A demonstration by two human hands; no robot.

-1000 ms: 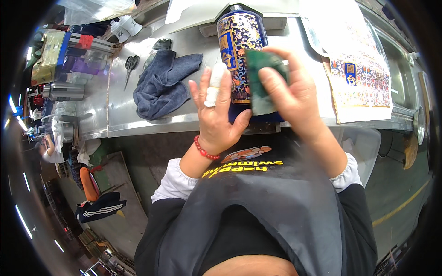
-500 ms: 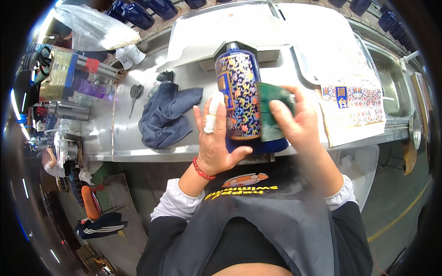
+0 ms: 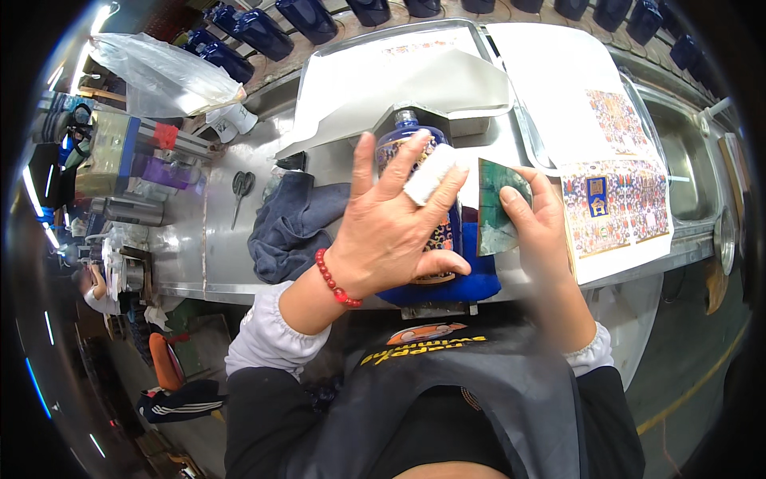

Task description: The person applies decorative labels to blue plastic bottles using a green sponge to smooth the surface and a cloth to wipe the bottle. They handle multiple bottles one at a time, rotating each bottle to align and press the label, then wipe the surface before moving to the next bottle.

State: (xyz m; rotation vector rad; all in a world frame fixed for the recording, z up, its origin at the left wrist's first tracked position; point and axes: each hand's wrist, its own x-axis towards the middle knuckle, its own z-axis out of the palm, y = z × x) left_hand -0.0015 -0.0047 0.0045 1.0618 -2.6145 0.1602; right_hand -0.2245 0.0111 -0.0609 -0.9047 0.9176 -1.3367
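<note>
A dark blue bottle (image 3: pixel 406 122) with a colourful floral pattern lies on its side, its neck pointing away from me. Over it, my left hand (image 3: pixel 383 227) is spread out, fingers apart, covering much of the pattern; whether it touches the glass I cannot tell. A white wrapping (image 3: pixel 432 174) is round one of its fingers. To the right of the bottle my right hand (image 3: pixel 546 223) grips a flat green scraper (image 3: pixel 495 209), which is apart from the bottle. Beneath the bottle's near end is a bright blue cloth (image 3: pixel 482 275).
Left of the bottle are a crumpled grey-blue towel (image 3: pixel 289 227) and scissors (image 3: pixel 240 191). Printed floral sheets (image 3: pixel 618 211) lie at right beside a metal sink (image 3: pixel 678 191). White sheets fill a tray (image 3: pixel 375 68) behind. Several blue bottles (image 3: pixel 307 20) stand along the far edge.
My left hand has moved from the bottle's left side to over its front, fingers spread. The scraper has come away from the bottle to the right, still in my right hand.
</note>
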